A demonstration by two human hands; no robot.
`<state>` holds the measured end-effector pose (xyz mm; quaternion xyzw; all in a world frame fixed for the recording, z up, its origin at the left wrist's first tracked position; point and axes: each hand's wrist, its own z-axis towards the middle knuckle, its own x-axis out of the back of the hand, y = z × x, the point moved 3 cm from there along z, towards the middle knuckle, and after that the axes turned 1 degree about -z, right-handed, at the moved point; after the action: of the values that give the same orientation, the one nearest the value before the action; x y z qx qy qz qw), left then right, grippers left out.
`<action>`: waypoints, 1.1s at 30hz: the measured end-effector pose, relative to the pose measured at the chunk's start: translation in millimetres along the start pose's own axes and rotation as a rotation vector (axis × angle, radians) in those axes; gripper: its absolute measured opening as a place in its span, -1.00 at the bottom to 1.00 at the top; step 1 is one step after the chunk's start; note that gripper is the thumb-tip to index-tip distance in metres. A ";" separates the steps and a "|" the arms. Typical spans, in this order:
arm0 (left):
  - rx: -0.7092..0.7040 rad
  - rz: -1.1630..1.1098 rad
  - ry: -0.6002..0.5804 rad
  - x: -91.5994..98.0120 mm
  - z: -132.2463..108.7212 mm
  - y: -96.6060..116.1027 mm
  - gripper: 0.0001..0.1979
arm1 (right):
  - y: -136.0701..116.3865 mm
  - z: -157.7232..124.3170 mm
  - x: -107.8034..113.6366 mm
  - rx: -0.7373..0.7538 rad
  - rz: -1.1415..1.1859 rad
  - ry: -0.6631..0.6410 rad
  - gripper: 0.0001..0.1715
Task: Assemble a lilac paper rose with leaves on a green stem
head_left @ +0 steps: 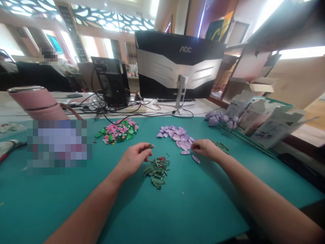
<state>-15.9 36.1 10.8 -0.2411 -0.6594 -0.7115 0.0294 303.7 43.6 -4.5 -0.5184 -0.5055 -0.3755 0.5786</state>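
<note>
My left hand [135, 156] is closed in a pinch around a small dark green piece [150, 146], held above the mat. Just below and to its right lies a heap of dark green plastic pieces [156, 173] with a few red bits among them. My right hand [206, 149] has its fingers pressed together at the right edge of a spread of light purple petal pieces [179, 135]; whatever is between its fingertips is hidden. Beneath it, a loose purple petal [196, 159] lies on the mat. Dark green stick-like pieces [221, 146] are partly covered behind my right wrist.
A pile of pink and green flower pieces [120, 131] sits at back left. Assembled purple flowers [220, 119] lie by opened boxes [269, 118] at right. Beyond the green mat [193, 213] stand a monitor [180, 66], cables and a computer case [110, 81]. A pink bottle [38, 105] stands left.
</note>
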 end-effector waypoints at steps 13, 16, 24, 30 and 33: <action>-0.013 0.006 -0.003 0.6 -1.9 2.7 -0.60 | -4.5 17.3 -7.5 -0.044 -0.180 -0.166 -0.79; -0.021 0.004 -0.010 0.0 -2.8 5.2 -0.61 | -3.9 16.3 -5.6 -0.073 -0.160 -0.188 -0.79; -0.029 -0.035 0.004 -0.9 -5.5 7.8 -0.63 | -27.2 0.6 11.4 -0.060 -0.026 -0.143 -0.83; -0.023 -0.034 0.005 -2.4 -6.3 9.9 -0.65 | -88.4 -4.9 -17.4 0.103 0.102 -0.167 -0.83; -0.037 -0.027 0.009 -1.8 -6.9 10.7 -0.65 | -94.4 -6.6 -26.1 0.126 0.116 -0.163 -0.83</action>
<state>-12.6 27.6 19.9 -0.2293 -0.6491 -0.7251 0.0182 209.1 17.7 -8.8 -0.5382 -0.5425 -0.2657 0.5878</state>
